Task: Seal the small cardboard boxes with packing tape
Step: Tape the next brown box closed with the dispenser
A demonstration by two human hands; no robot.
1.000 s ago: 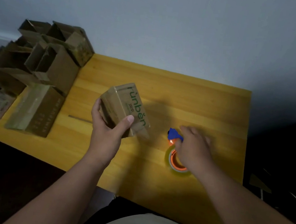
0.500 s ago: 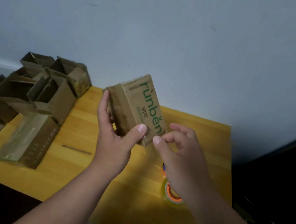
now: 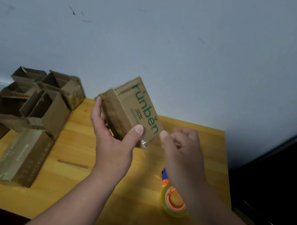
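Left hand [image 3: 113,143] grips small box [image 3: 134,110], thumb on printed face, fingers round far end; box tilted, raised above table [image 3: 83,152]. Right hand [image 3: 182,149] just beside box's lower corner, fingers curled, thumb at loose clear tape flap [image 3: 143,142]; contact unclear. Tape roll [image 3: 175,202] on table beneath right forearm. Open boxes [image 3: 34,102] piled at table's left, against wall [image 3: 156,35].

Brown box [image 3: 124,112] — green lettering
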